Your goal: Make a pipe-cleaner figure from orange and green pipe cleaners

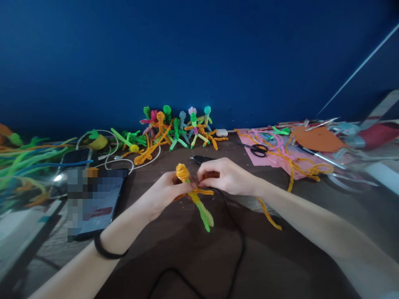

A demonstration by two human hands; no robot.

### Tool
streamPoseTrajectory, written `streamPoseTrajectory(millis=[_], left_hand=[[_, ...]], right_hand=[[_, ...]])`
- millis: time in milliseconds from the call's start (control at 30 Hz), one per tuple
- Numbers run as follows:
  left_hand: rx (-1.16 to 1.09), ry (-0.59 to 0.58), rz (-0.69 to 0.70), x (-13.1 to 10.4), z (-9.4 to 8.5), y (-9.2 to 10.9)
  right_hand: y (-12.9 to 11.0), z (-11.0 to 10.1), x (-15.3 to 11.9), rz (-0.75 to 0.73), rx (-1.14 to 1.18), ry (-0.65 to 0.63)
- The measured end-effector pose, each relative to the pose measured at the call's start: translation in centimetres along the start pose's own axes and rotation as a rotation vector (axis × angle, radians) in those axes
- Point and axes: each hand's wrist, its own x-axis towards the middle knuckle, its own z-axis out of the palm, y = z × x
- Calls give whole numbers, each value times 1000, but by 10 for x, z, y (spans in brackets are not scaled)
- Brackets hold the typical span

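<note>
My left hand (pixel 163 193) grips a pipe-cleaner figure (pixel 197 198) around its upper body. The figure has a coiled yellow-orange head, orange arms and yellow legs turning green at the ends; it leans, head up and to the left. At its right side, my right hand (pixel 222 176) is closed in a pinch, the fingertips close to the figure's shoulder. What lies between those fingertips is too small to make out. Just behind my right hand rests a black tool (pixel 202 160) with a metal tip, partly covered by the hand. A black cord (pixel 238 236) runs toward me over the table.
Several finished pipe-cleaner figures (pixel 176 133) stand against the blue wall. To the left lie a tablet (pixel 104 207), a white cable (pixel 109 160) and loose pipe cleaners (pixel 28 155). Scissors (pixel 260 150), pink paper (pixel 254 158) and an orange sheet (pixel 318 139) are at the right.
</note>
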Motion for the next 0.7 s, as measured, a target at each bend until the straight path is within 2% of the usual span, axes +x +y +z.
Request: streamPoseTrajectory(millis=[133, 367, 467, 600, 700], left_hand=[[53, 58, 31, 1, 0, 0], [167, 84, 99, 0, 1, -2], [166, 137, 113, 1, 3, -4], [107, 251, 120, 1, 7, -8], [13, 275, 116, 0, 8, -9]], right_hand=[[-7, 2, -1, -160, -270, 89], [-8, 8, -4, -372, -715, 155], [-11, 13, -4, -445, -906, 202], [-15, 23, -6, -475, -1041, 313], [-13, 32, -7, -504, -1059, 418]])
